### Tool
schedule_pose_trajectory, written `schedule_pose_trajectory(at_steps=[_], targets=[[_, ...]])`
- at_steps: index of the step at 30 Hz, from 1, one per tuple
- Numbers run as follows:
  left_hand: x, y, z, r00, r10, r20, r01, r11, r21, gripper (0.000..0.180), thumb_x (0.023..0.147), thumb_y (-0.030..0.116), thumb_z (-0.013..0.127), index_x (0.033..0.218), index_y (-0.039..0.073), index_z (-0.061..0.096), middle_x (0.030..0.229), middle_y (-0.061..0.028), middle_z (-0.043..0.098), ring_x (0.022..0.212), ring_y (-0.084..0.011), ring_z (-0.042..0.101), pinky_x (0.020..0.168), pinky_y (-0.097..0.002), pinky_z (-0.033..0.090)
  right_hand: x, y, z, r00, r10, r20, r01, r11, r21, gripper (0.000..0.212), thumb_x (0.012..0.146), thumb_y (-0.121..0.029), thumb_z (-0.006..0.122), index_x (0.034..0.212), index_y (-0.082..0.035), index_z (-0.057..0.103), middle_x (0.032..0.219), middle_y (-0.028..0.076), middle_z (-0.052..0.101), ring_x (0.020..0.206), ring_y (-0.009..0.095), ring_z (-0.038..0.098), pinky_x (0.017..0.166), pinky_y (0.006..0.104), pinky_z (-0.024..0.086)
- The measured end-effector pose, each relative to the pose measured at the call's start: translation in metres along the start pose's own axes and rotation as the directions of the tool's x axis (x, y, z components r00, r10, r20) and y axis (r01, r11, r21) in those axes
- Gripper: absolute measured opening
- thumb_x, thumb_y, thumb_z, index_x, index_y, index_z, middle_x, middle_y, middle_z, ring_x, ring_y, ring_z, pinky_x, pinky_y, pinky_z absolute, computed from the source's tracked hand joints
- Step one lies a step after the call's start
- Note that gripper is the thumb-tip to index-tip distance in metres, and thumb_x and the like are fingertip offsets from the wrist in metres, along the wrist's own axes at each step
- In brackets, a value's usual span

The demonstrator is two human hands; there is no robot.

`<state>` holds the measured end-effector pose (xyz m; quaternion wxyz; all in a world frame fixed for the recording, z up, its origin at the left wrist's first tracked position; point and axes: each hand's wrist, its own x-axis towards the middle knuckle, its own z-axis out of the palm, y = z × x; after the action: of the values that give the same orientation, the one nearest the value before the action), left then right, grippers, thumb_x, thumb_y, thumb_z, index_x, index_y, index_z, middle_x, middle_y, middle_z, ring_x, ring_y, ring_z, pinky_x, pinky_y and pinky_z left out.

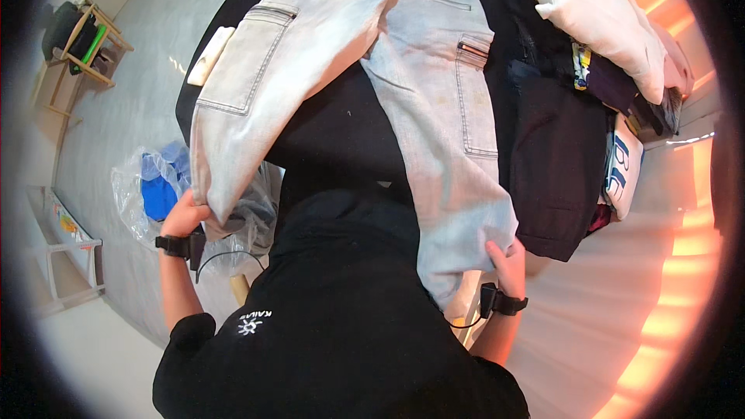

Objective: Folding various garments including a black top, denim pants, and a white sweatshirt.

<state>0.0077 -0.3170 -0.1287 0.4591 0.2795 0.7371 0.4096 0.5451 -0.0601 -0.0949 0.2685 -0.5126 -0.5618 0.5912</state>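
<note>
Light grey-blue jeans (442, 93) with zipped side pockets lie spread on a black-covered table (334, 132), waist at the far side and legs toward me. My left hand (184, 215) pinches the hem of the left-lying leg, past the table's edge. At the other hem, my right hand (507, 265) has its thumb and fingers closed on the outer edge of the cloth. Both legs are apart, with black cover showing between them. Each wrist carries a black strapped device with a cable.
Dark folded trousers (555, 163) lie right of the jeans, near a white pillow (597, 15) and a white printed cloth (623, 167). A clear plastic bag (132, 186) with blue items sits at lower left. A wooden chair (89, 46) stands far left. Orange-lit curtains (675, 264) hang at right.
</note>
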Motion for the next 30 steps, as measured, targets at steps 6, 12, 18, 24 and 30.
schedule_pose_trajectory(at_steps=[6,12,18,24,30], targets=[[0.002,-0.005,0.018,0.988,-0.077,0.130,0.084,0.995,-0.051,0.049,0.067,0.001,0.054,0.116,-0.002,0.057,0.104,-0.0064,0.063,0.091,-0.0171,0.060,0.078,-0.0290,0.047,0.012,0.034,-0.006,0.957,0.172,0.233,-0.079,0.929,-0.361,0.043,0.078,-0.018,0.073,0.112,0.004,0.059,0.104,0.010,0.066,0.097,0.016,0.060,0.087,0.0309,0.046],[0.003,-0.024,0.035,0.979,-0.107,0.176,0.106,0.994,0.013,0.041,0.076,0.011,0.065,0.114,-0.002,0.058,0.103,-0.0050,0.064,0.093,-0.0146,0.058,0.084,-0.0304,0.045,0.011,0.075,0.003,0.930,0.312,0.194,-0.205,0.879,-0.431,0.065,0.069,-0.029,0.080,0.120,0.003,0.054,0.116,0.012,0.060,0.110,0.021,0.055,0.095,0.0338,0.042],[0.006,-0.036,0.061,0.990,-0.133,0.054,0.123,0.979,0.163,0.035,0.085,0.020,0.063,0.113,-0.001,0.059,0.107,-0.0057,0.064,0.099,-0.0166,0.058,0.087,-0.0322,0.045,0.017,0.093,0.005,0.951,0.232,0.207,-0.142,0.917,-0.373,0.075,0.069,-0.034,0.082,0.127,0.001,0.049,0.125,0.012,0.054,0.119,0.024,0.049,0.099,0.0320,0.040],[0.016,-0.036,0.058,0.983,-0.131,0.128,0.112,0.983,0.143,0.042,0.077,0.024,0.059,0.111,0.002,0.060,0.094,-0.0011,0.062,0.082,-0.0171,0.057,0.071,-0.0303,0.047,0.008,0.055,-0.003,0.934,0.203,0.294,-0.035,0.871,-0.491,0.059,0.077,-0.024,0.075,0.126,-0.001,0.051,0.125,0.011,0.054,0.114,0.021,0.051,0.097,0.0322,0.040],[0.033,-0.021,0.058,0.975,-0.188,0.116,0.077,0.783,0.617,0.033,0.076,0.025,0.057,0.094,-0.001,0.066,0.089,-0.0159,0.067,0.084,-0.0320,0.064,0.075,-0.0418,0.050,-0.027,-0.027,-0.015,0.920,0.170,0.353,-0.181,0.983,0.000,0.052,0.078,-0.016,0.073,0.121,0.004,0.052,0.116,0.009,0.060,0.102,0.015,0.056,0.090,0.0335,0.045]])
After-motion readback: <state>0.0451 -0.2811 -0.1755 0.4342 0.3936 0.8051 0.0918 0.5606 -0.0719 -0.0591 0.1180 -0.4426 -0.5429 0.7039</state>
